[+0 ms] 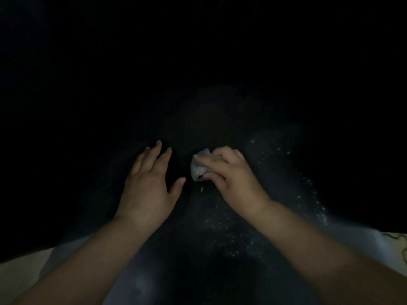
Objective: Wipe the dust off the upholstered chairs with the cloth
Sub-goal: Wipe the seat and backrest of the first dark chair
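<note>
Our hands on a dark, dusty chair seat (253, 216)

Our right hand (233, 179) grips the bunched pale cloth (199, 165) against the upholstery; our left hand (149, 183) lies flat beside it, fingers spread (white specks dot the fabric).

It is very dim here; most of my view is black. Faint light reaches only my hands, white specks and pale lower corners. The picture is soft, grainy, and bowed at the edges.

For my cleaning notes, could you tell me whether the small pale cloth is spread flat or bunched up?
Bunched up: the small pale cloth shows as a crumpled wad gripped in the right hand.
</note>
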Demonstrator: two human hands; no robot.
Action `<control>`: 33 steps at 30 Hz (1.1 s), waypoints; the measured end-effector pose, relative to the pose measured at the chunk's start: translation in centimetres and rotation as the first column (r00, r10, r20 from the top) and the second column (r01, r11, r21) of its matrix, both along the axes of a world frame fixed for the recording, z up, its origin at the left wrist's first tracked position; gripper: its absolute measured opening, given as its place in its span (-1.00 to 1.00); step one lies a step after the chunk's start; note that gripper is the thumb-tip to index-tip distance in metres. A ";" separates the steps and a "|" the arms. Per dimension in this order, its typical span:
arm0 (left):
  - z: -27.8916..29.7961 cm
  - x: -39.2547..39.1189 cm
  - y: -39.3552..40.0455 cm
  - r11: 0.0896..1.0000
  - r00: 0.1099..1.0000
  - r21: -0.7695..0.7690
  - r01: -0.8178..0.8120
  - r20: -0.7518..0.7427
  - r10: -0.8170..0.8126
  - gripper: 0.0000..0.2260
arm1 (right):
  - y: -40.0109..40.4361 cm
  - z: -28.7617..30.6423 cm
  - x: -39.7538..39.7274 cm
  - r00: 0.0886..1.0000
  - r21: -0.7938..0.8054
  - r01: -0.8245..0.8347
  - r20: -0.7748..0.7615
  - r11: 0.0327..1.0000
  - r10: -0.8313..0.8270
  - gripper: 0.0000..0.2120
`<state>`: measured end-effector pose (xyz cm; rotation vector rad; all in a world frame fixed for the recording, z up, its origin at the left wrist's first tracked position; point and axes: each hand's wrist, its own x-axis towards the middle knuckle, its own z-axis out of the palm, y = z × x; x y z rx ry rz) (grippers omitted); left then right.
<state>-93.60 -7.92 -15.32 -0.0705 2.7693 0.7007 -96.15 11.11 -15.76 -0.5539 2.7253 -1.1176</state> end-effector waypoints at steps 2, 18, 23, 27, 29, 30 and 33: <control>0.0 -0.1 0.5 1.000 1.000 0.000 0.022 -0.013 -0.022 -0.39 | 1.8 0.4 -0.6 0.986 -0.129 0.159 -0.023 0.979 -0.164 -0.63; 0.1 -0.8 3.2 0.995 0.995 -0.029 0.099 -0.013 -0.099 -0.41 | 7.9 -1.3 -3.3 0.932 -0.007 0.343 -0.120 0.939 -0.341 -0.66; -0.1 -0.7 3.0 0.995 0.995 -0.010 0.099 -0.011 -0.099 -0.41 | 14.3 -0.6 -9.6 0.727 0.222 0.685 -0.151 0.693 -0.670 -0.66; -0.2 -0.5 3.0 0.995 0.995 -0.019 0.101 0.001 -0.101 -0.41 | 9.9 -2.1 -5.0 0.828 0.056 0.560 -0.021 0.827 -0.560 -0.72; 0.0 -0.4 3.2 0.994 0.995 -0.018 0.104 0.010 -0.104 -0.41 | 7.7 -2.2 -1.0 0.904 -0.031 0.427 -0.022 0.904 -0.428 -0.67; 0.1 -0.4 3.2 0.994 0.994 -0.019 0.109 0.013 -0.109 -0.41 | 7.2 -1.6 0.5 0.943 -0.008 0.330 -0.044 0.944 -0.330 -0.61; 0.2 -0.3 3.3 0.992 0.992 -0.019 0.128 0.014 -0.127 -0.41 | 9.8 -0.8 0.3 0.931 -0.035 0.358 -0.066 0.933 -0.359 -0.60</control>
